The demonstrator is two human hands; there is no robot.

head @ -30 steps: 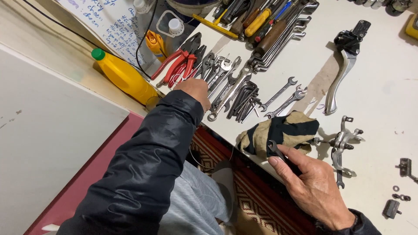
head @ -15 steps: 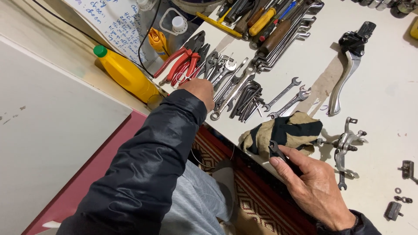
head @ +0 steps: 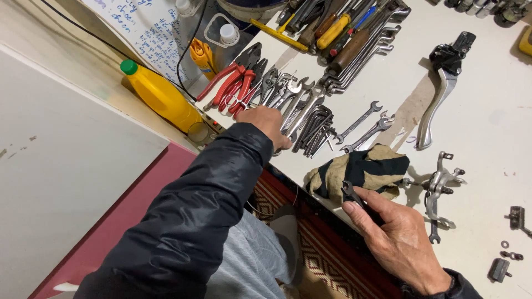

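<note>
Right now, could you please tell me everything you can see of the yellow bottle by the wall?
The yellow bottle is plastic by the look of it, with a green screw cap at its upper-left end. It lies on its side at the table's left edge, slanting from upper left to lower right, close against the pale wall. A black cable runs past its far side. Red-handled pliers lie just beyond it. The left hand is near but not touching it. Its contents cannot be seen.
</note>
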